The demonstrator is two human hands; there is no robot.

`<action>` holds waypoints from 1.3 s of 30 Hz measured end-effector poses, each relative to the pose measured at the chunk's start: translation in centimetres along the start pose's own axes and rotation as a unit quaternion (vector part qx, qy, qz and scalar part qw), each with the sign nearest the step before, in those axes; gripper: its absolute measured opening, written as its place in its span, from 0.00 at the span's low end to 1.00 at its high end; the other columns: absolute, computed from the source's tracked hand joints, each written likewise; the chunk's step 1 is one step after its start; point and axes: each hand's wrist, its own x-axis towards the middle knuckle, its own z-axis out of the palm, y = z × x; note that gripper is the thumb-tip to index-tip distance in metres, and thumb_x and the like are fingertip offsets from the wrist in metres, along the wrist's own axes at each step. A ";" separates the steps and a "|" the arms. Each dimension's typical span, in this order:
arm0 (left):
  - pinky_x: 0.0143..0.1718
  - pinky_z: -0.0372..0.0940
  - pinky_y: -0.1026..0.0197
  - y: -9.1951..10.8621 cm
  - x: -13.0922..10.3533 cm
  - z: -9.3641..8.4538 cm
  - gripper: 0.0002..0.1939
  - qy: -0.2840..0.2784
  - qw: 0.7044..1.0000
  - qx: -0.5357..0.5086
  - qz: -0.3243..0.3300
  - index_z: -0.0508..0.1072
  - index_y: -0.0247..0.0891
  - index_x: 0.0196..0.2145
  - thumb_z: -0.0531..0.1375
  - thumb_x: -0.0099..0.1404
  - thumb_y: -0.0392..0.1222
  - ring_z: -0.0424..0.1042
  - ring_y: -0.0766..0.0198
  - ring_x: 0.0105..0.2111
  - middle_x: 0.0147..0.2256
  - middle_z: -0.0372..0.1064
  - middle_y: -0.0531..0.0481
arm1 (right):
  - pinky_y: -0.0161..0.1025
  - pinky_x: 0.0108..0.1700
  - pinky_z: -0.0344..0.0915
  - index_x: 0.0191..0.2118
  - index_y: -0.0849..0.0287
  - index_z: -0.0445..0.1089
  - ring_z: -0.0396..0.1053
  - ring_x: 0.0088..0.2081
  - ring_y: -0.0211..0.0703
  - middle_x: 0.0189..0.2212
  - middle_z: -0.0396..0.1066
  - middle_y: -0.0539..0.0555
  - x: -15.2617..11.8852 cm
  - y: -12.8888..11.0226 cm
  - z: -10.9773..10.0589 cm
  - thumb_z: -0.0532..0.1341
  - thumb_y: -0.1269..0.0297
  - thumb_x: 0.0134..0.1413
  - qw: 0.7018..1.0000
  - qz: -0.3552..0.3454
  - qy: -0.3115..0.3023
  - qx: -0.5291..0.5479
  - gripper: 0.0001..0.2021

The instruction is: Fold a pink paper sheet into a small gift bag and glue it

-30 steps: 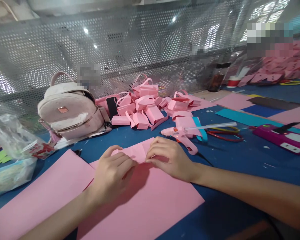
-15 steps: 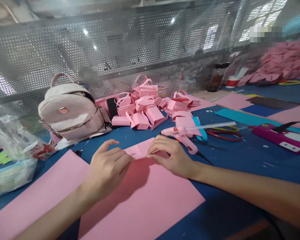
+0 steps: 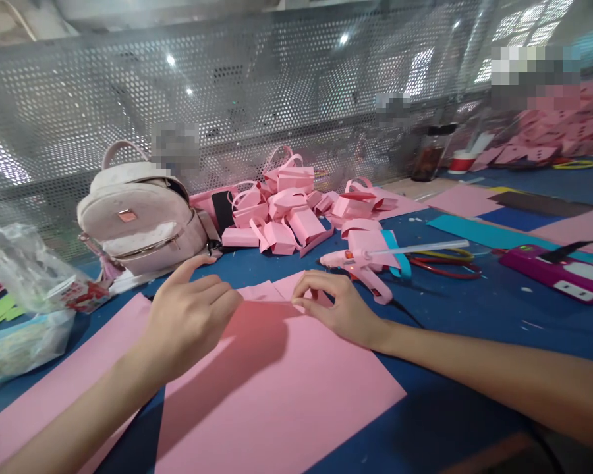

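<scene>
A large sheet of pink paper point(image 3: 296, 388) lies before me, its far edge raised in a narrow strip. My right hand point(image 3: 338, 306) pinches that edge between thumb and fingertips. At the left end of the same edge, my left hand point(image 3: 190, 316) has its fingers curled onto the paper, with the index finger lifted; its thumb is hidden. Smaller pink paper pieces point(image 3: 261, 291) show just behind the edge. Beyond my right hand, a pink hot glue gun point(image 3: 353, 263) rests with a clear glue stick in its back.
Another pink sheet point(image 3: 79, 375) lies left, near a plastic bag point(image 3: 20, 270). Behind stand a pale backpack point(image 3: 138, 224) and a heap of small pink paper bags point(image 3: 286, 204), against a perforated metal panel point(image 3: 277, 85). A purple power strip point(image 3: 553, 270) sits at right.
My left hand has moved left along the paper's far edge, away from my right hand. The right hand stays nearly in place, still pinching the edge.
</scene>
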 end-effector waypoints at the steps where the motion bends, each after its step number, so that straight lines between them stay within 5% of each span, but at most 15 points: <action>1: 0.51 0.63 0.45 -0.1 0.0 -0.4 0.16 0.000 1.000 0.014 0.013 0.74 0.36 0.29 0.52 0.68 0.25 0.69 0.64 0.22 0.22 0.71 0.54 | 0.37 0.35 0.61 0.29 0.59 0.69 0.66 0.32 0.39 0.28 0.71 0.50 0.0 0.0 0.0 0.62 0.73 0.59 1.000 0.000 -0.003 0.005 0.07; 7: 0.50 0.64 0.44 -0.5 -0.2 -2.7 0.07 0.064 0.989 0.114 0.064 0.75 0.31 0.34 0.58 0.67 0.26 0.74 0.58 0.29 0.26 0.75 0.47 | 0.36 0.35 0.62 0.32 0.58 0.68 0.66 0.32 0.39 0.30 0.69 0.50 -0.1 0.7 0.0 0.59 0.69 0.63 0.999 -0.004 0.034 -0.002 0.06; 9: 0.48 0.65 0.44 0.4 -0.9 -2.3 0.06 0.091 0.985 0.111 0.092 0.75 0.28 0.39 0.58 0.67 0.26 0.75 0.55 0.33 0.30 0.77 0.43 | 0.36 0.37 0.64 0.38 0.58 0.68 0.67 0.36 0.40 0.35 0.69 0.52 -0.2 0.8 0.0 0.59 0.69 0.62 0.999 -0.009 0.053 -0.006 0.01; 11: 0.47 0.64 0.43 2.1 -1.8 -1.0 0.12 0.086 0.986 0.090 0.107 0.75 0.24 0.42 0.52 0.69 0.25 0.75 0.52 0.35 0.35 0.78 0.39 | 0.37 0.39 0.66 0.48 0.58 0.65 0.68 0.42 0.43 0.44 0.68 0.56 -0.3 0.6 0.1 0.63 0.67 0.59 0.998 -0.024 0.049 -0.020 0.12; 13: 0.45 0.63 0.45 4.1 -2.8 0.7 0.15 0.079 0.992 0.052 0.080 0.75 0.25 0.41 0.48 0.70 0.26 0.74 0.52 0.36 0.36 0.78 0.39 | 0.41 0.44 0.66 0.53 0.58 0.63 0.66 0.47 0.47 0.49 0.67 0.59 -0.4 0.3 0.1 0.67 0.64 0.56 0.998 -0.053 0.011 -0.045 0.21; 17: 0.32 0.62 0.54 6.9 -4.2 3.0 0.14 0.014 0.999 -0.023 0.030 0.74 0.28 0.36 0.49 0.69 0.26 0.68 0.58 0.26 0.27 0.72 0.46 | 0.43 0.49 0.62 0.38 0.57 0.70 0.67 0.43 0.44 0.37 0.74 0.53 -0.2 0.1 -0.2 0.62 0.66 0.63 0.972 -0.173 -0.122 -0.101 0.02; 18: 0.29 0.60 0.55 7.1 -4.4 3.1 0.13 0.003 0.999 -0.039 0.027 0.74 0.28 0.36 0.50 0.69 0.26 0.66 0.59 0.24 0.26 0.71 0.47 | 0.42 0.48 0.61 0.36 0.57 0.71 0.67 0.41 0.43 0.34 0.75 0.51 -0.1 0.2 -0.2 0.60 0.68 0.65 0.961 -0.200 -0.149 -0.117 0.05; 25: 0.27 0.58 0.57 6.2 -5.2 3.3 0.10 0.013 0.991 -0.126 0.032 0.75 0.27 0.38 0.53 0.69 0.28 0.63 0.60 0.25 0.27 0.70 0.47 | 0.40 0.45 0.61 0.41 0.58 0.73 0.69 0.44 0.42 0.36 0.77 0.52 0.0 0.9 -0.3 0.60 0.58 0.67 0.915 -0.277 -0.242 -0.168 0.10; 31: 0.28 0.58 0.57 6.1 -6.0 4.8 0.07 0.027 0.991 -0.133 0.003 0.76 0.31 0.41 0.61 0.66 0.29 0.65 0.62 0.28 0.32 0.72 0.49 | 0.39 0.40 0.61 0.42 0.61 0.74 0.70 0.41 0.40 0.36 0.78 0.50 -0.2 0.7 0.2 0.56 0.74 0.67 0.878 -0.361 -0.222 -0.222 0.09; 39: 0.34 0.65 0.56 5.1 -5.8 4.9 0.19 -0.037 0.986 -0.161 0.020 0.75 0.31 0.49 0.45 0.76 0.34 0.71 0.60 0.32 0.39 0.76 0.46 | 0.38 0.39 0.61 0.38 0.60 0.73 0.66 0.36 0.39 0.34 0.74 0.52 0.2 1.1 0.9 0.54 0.74 0.67 0.887 -0.297 -0.268 -0.232 0.11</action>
